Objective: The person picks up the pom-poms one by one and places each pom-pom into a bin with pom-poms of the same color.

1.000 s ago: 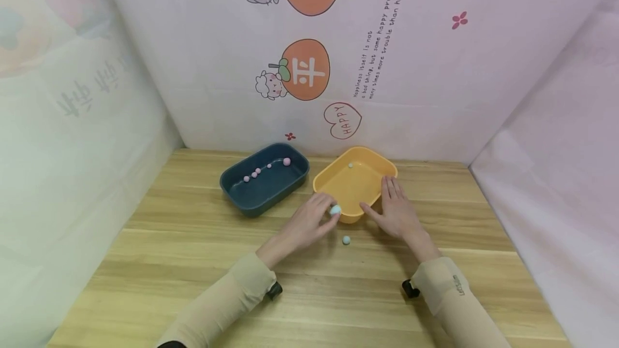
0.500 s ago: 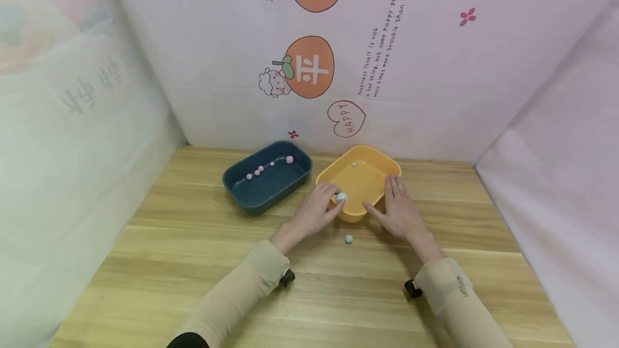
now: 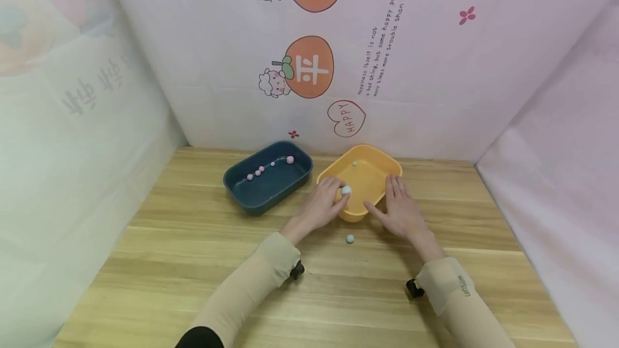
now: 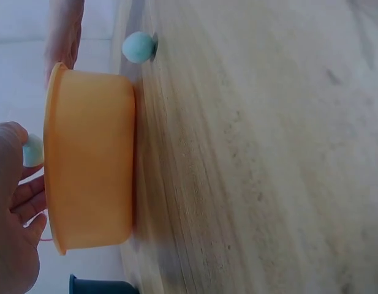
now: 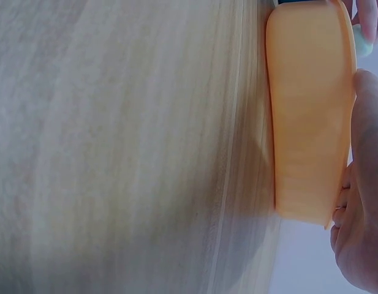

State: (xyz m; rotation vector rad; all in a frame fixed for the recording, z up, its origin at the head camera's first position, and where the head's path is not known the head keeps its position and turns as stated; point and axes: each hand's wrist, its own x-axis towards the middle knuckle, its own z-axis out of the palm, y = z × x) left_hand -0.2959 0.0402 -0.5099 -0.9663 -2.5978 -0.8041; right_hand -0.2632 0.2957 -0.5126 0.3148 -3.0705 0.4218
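My left hand (image 3: 321, 204) pinches a pale blue ball (image 3: 345, 190) between thumb and fingers, over the near left part of the yellow bin (image 3: 352, 217). In the left wrist view that ball (image 4: 33, 150) sits just above the bin's rim. My right hand (image 3: 402, 214) rests against the bin's right side, fingers straight along the rim and thumb at the near edge. A small pale blue ball (image 3: 354, 164) lies inside the bin at the far end. Another pale blue ball (image 3: 350, 239) is on the table in front of the bin.
Left of the yellow bin stands a dark blue bin (image 3: 256, 207) with several pink balls (image 3: 258, 173) in it. Both bins are near the back of the wooden table (image 3: 358, 305), close to a printed cloth backdrop (image 3: 411, 128). White cloth also hangs on both sides.
My left hand has moved forward and right with the pinched ball, from the bin's near left rim to over its inside. My right hand stays at the bin's side.
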